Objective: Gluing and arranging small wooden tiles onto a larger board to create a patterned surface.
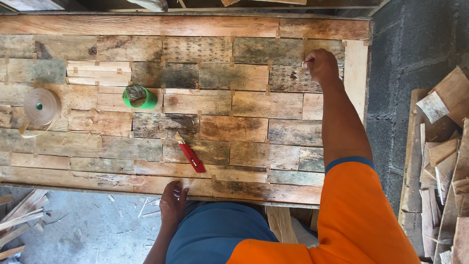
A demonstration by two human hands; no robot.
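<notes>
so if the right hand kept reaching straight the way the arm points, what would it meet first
The right hand rests on the plank panel near its far edge. Straight on, it would likely meet the long board framing that far edge first, though depth is hard to judge.

Right hand (321,66) grip (fingertips) hidden.

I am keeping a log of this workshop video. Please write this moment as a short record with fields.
Surface: panel of old wooden planks, pieced together like brickwork
Right hand: reaches to the far right part of the panel and pinches something small against a plank; what it is cannot be told
Left hand: rests on the near edge of the panel
Knife: red utility knife lying on the panel, near the left hand
Green cup: on its side
Tape roll: flat, at the left
</notes>
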